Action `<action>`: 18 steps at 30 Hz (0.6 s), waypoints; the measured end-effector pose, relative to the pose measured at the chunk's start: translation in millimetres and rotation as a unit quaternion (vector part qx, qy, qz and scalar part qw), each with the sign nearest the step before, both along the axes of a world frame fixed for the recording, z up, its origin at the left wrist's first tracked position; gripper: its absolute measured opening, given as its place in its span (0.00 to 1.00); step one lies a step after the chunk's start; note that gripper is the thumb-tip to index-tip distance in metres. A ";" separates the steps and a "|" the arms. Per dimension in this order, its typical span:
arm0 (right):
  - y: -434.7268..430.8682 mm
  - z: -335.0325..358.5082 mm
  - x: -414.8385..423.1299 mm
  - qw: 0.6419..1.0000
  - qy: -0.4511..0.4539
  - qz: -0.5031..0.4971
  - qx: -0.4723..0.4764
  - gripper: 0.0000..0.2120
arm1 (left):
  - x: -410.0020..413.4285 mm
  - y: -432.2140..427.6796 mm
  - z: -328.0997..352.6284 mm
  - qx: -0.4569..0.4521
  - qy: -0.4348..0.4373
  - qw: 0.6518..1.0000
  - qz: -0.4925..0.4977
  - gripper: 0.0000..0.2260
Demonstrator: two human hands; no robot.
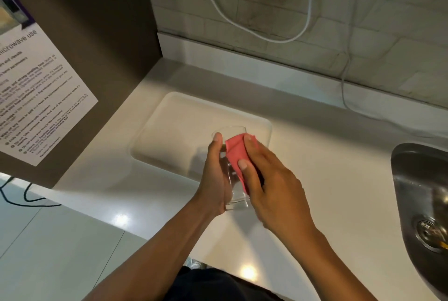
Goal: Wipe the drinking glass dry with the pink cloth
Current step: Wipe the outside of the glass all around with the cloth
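Observation:
A clear drinking glass [234,189] is held above the white counter, tilted with its mouth pointing away from me. My left hand [214,174] grips it along its left side, fingers wrapped underneath. My right hand [269,184] presses a pink cloth [236,151] against the glass's upper right side, thumb and forefinger pinching the cloth onto the wall. Much of the cloth is hidden under my right palm.
A shallow recessed drain area [174,128] is moulded into the white counter [327,179] just beyond the hands. A steel sink [412,179] lies at the right edge. A dark cabinet with a microwave notice [36,97] stands at the left. White cables [344,87] hang along the tiled wall.

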State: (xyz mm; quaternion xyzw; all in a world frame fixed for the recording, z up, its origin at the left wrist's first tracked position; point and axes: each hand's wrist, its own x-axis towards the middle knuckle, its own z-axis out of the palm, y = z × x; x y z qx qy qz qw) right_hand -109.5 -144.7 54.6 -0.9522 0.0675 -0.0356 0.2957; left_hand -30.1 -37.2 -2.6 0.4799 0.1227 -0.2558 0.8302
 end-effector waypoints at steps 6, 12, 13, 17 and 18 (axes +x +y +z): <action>0.0 8.8 24.2 0.999 -0.020 -0.040 0.015 0.26 | -2.6 -4.4 4.1 0.019 0.007 1.000 -0.016 0.28; -2.8 2.0 8.3 0.999 0.018 -0.034 0.032 0.27 | -5.5 2.4 4.7 0.027 0.015 0.999 -0.045 0.35; -5.4 2.4 14.8 0.997 0.022 -0.056 0.052 0.27 | -8.1 1.9 4.6 0.017 0.021 0.998 -0.057 0.35; 9.0 2.1 12.4 1.000 -0.007 0.008 -0.017 0.26 | 2.2 3.1 8.2 0.008 0.015 1.000 -0.018 0.32; 10.6 -1.4 7.6 0.999 -0.005 0.032 -0.030 0.26 | 6.0 5.1 10.5 -0.003 0.009 1.000 -0.012 0.32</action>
